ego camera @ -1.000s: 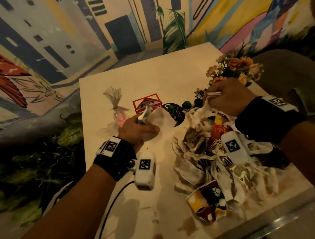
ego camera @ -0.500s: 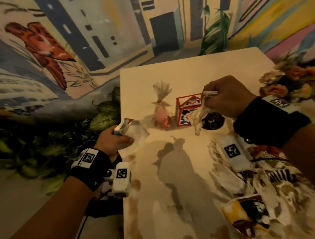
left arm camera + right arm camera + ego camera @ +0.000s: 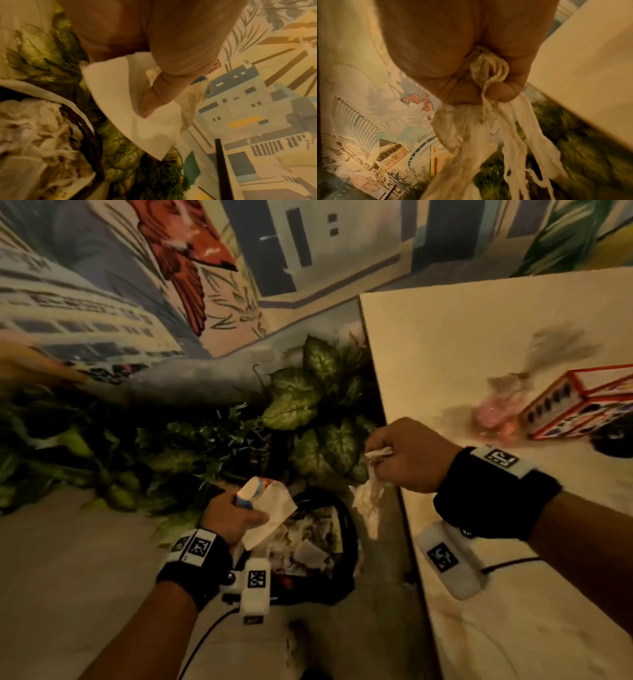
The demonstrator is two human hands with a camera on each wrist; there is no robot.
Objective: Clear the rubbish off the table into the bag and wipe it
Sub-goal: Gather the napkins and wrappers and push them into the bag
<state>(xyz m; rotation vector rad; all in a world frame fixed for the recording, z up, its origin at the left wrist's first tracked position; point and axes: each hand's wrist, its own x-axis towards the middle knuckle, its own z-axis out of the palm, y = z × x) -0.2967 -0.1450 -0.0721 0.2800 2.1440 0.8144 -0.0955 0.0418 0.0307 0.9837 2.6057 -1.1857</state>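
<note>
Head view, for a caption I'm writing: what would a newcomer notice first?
Both hands carry rubbish above an open black bag on the floor beside the table. The left hand grips a white napkin; the right hand clutches shredded tissue.

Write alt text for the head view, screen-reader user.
Seen from above, the left hand holds a white napkin and wrapper over an open black rubbish bag on the floor. The right hand grips a shredded tissue at the table's edge. Leafy plants line a painted wall.
</note>
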